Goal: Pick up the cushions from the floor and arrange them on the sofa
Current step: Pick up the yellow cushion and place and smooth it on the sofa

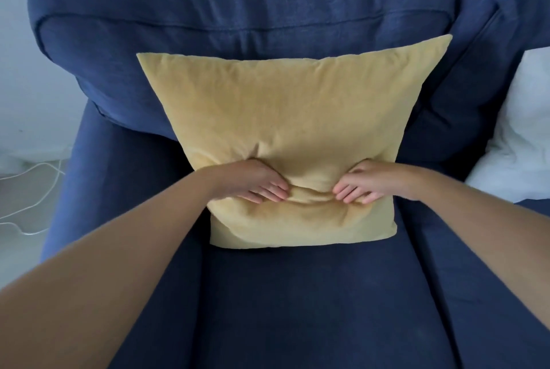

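Leaning against the backrest of a dark blue sofa (pixel 268 2), item 1: a yellow cushion (pixel 285 112), square, upright and tilted back, its lower edge resting on the seat, its upper right corner reaching toward the gap between 2 back sections.

Head view, entries in order:

Left hand (pixel 253 182): pressed onto the lower front of the yellow cushion, fingers bent and digging into the fabric, gathering a fold of it. Bare forearm running in from the lower left corner.

Right hand (pixel 363 185): pressed onto the same lower front, just beside the left hand, fingers curled into the fabric. The 2 sets of fingertips face each other across a bunched ridge of cloth between them. Bare forearm entering from the right edge.

Yellow cushion, condition: creased and dented where both hands grip; upper half smooth.

Sofa, condition: seat bare in front of the cushion; rounded armrest on the left side; a 2nd back section to the right.

White cushion (pixel 523 136): on the seat at the right edge, partly cut off by the frame, well apart from the yellow one.

White cable (pixel 38 190): looped on the pale floor (pixel 20 243) to the left of the sofa, beside the armrest.
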Action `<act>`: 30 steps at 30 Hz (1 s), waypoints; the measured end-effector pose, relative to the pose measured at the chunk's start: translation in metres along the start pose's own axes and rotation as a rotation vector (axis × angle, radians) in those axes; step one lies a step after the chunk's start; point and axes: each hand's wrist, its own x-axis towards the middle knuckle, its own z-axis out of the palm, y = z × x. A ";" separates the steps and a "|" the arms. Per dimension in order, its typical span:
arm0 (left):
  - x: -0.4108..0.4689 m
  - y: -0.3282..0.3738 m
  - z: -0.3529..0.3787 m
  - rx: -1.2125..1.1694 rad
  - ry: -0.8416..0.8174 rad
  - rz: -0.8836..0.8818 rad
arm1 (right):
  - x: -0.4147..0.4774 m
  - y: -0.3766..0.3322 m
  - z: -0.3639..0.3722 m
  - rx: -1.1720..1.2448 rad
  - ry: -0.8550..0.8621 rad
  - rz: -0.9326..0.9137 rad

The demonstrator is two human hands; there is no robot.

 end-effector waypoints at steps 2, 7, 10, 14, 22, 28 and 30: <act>0.001 -0.009 -0.011 -0.018 -0.032 -0.034 | 0.001 0.015 -0.014 -0.042 0.073 0.052; -0.019 -0.046 -0.028 0.124 0.036 -0.119 | -0.018 0.056 -0.018 -0.240 0.320 0.056; -0.046 -0.074 -0.046 0.337 0.418 -0.183 | -0.038 0.064 -0.015 -0.221 0.671 0.019; -0.070 -0.062 -0.042 0.412 1.165 0.005 | -0.065 0.015 -0.003 -0.402 1.121 -0.337; -0.019 0.006 -0.003 1.085 0.995 0.406 | -0.018 -0.049 0.015 -1.030 0.901 -0.509; -0.037 -0.032 -0.039 1.159 1.009 0.170 | -0.026 0.024 -0.055 -1.030 0.927 -0.201; -0.045 -0.039 -0.041 1.134 1.003 0.121 | -0.035 0.050 -0.069 -1.041 0.942 -0.147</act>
